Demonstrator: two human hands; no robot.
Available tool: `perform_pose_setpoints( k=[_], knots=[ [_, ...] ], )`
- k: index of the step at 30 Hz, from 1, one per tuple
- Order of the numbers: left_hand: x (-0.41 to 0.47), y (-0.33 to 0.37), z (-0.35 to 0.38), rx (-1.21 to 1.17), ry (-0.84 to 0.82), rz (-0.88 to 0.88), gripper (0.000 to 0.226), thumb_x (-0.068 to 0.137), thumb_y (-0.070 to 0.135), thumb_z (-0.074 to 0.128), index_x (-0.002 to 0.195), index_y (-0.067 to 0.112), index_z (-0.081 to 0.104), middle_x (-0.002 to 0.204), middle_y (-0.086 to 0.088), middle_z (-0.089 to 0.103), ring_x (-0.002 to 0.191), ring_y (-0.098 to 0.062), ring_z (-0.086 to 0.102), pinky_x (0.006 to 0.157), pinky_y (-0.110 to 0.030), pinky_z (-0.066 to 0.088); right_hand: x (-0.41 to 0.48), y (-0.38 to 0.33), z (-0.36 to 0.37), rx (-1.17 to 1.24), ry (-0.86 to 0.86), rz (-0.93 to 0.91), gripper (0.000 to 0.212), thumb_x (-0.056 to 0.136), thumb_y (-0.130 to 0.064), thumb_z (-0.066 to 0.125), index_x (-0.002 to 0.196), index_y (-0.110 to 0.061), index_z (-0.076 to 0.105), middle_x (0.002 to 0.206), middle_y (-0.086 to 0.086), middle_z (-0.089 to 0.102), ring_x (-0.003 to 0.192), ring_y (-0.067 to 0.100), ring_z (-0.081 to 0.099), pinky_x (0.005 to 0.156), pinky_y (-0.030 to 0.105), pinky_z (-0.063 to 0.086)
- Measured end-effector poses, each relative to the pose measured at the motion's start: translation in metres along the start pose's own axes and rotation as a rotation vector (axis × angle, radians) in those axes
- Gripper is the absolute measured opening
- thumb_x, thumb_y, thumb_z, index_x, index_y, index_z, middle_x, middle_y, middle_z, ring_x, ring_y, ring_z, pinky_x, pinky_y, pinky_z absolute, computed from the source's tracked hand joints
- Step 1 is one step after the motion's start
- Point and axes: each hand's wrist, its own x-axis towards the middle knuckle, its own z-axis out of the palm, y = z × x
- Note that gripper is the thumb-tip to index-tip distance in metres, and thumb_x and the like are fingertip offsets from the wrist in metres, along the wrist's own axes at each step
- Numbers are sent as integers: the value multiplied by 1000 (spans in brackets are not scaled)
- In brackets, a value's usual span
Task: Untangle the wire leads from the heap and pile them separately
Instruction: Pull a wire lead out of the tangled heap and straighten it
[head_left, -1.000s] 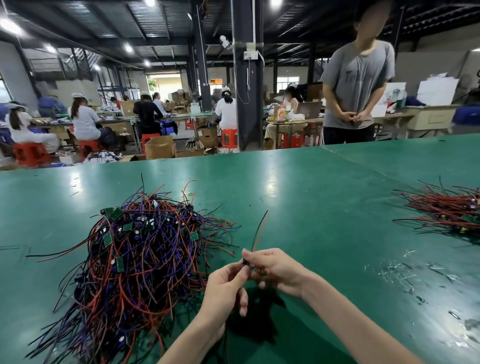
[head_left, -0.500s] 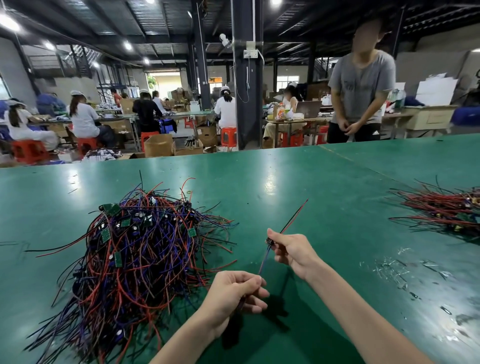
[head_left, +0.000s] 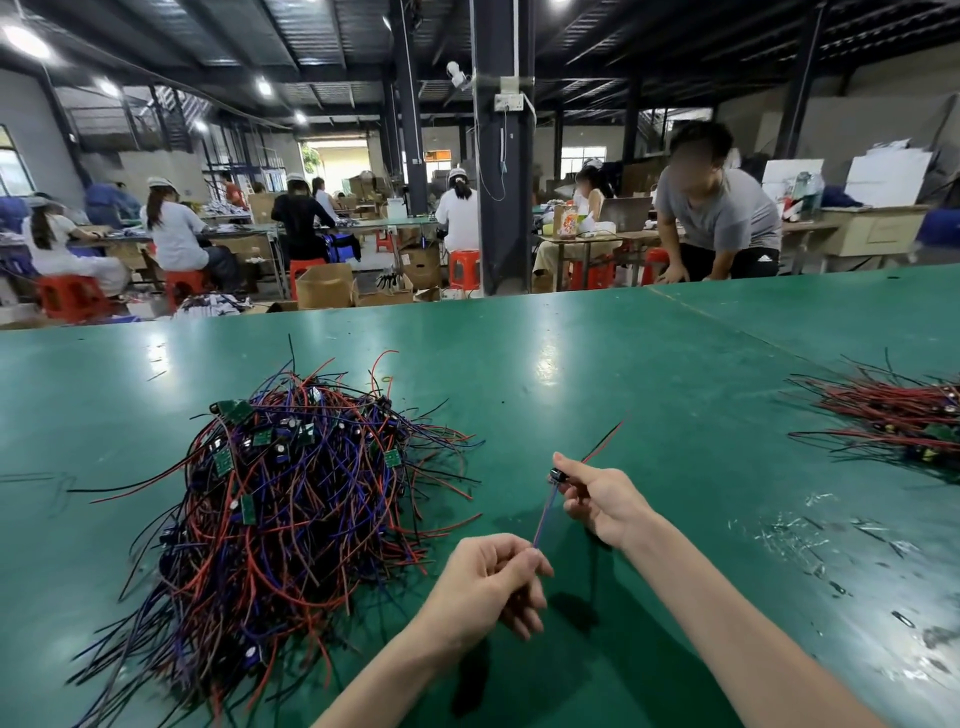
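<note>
A big tangled heap of red, blue and black wire leads (head_left: 280, 514) with small green boards lies on the green table (head_left: 597, 374), left of centre. One single wire lead (head_left: 545, 514) is stretched between my hands, just right of the heap. My left hand (head_left: 498, 587) pinches its lower purple end. My right hand (head_left: 597, 499) pinches its small dark component, and its red and black ends stick out up and to the right. A separate pile of sorted leads (head_left: 893, 415) lies at the right edge of the table.
Bits of clear scrap (head_left: 810, 535) lie scattered on the table near my right forearm. Beyond the far table edge a person in a grey shirt (head_left: 722, 218) bends forward. Workers sit on red stools at benches further back, around a dark pillar (head_left: 504, 156).
My hands have drawn apart, pulling the single lead straight. The right hand went up and right, the left hand down. The person behind the table has bent down.
</note>
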Motion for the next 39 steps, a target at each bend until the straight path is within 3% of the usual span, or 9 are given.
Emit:
perform_pose_setpoints(
  k=[4,9,15,20,23,29,33,39],
  knots=[
    [-3,-1,5,84,-70,26,23,101,12,42,84,8,58,51,1,56,36,-9,52,34,-18,41,-1,0,0,17,-27,39,22,82,-9,71,68,0,57,46,3,54,30,4,40,32,13,38],
    [-8,-1,1,242,-95,20,36,101,28,42,71,17,56,43,3,50,27,-8,38,29,-15,29,-3,1,4,2,-58,62,20,83,-9,70,70,0,57,61,8,54,31,4,41,32,13,38],
    [-12,4,11,123,-174,76,20,102,12,40,85,11,51,56,2,57,37,-7,50,35,-19,41,-6,-10,0,215,-165,262,17,93,-13,56,81,-3,51,42,6,53,25,2,38,28,10,34],
    [-14,6,5,196,-201,-9,32,101,27,43,75,16,57,44,2,52,26,-7,40,27,-15,30,-5,-5,2,12,-105,52,22,86,-11,66,71,1,58,60,8,57,31,3,40,32,12,38],
    [-13,7,4,144,-232,-34,37,101,28,43,68,16,55,41,3,50,25,-5,37,27,-13,28,-3,-3,4,-83,-85,-61,22,83,-13,71,68,-1,61,48,0,52,33,3,41,34,15,38],
    [-15,10,3,52,-420,-107,26,103,21,39,82,10,50,60,-1,64,35,-4,50,31,-16,39,-5,-6,1,7,-148,50,24,83,-19,70,72,0,64,60,3,58,35,3,43,33,12,38],
    [-14,12,-2,13,-504,-186,30,102,18,40,76,9,52,60,-4,66,35,-6,53,32,-15,40,-7,-9,-3,-90,-195,90,27,85,-28,67,72,-5,65,54,-1,51,36,4,44,31,14,33],
    [-10,18,-21,-60,-530,-148,28,92,20,49,69,9,58,58,-6,66,34,-6,52,31,-14,38,-6,-16,-11,-187,-243,102,26,87,-25,65,74,-3,62,62,3,49,39,6,43,32,14,33]
  ],
)
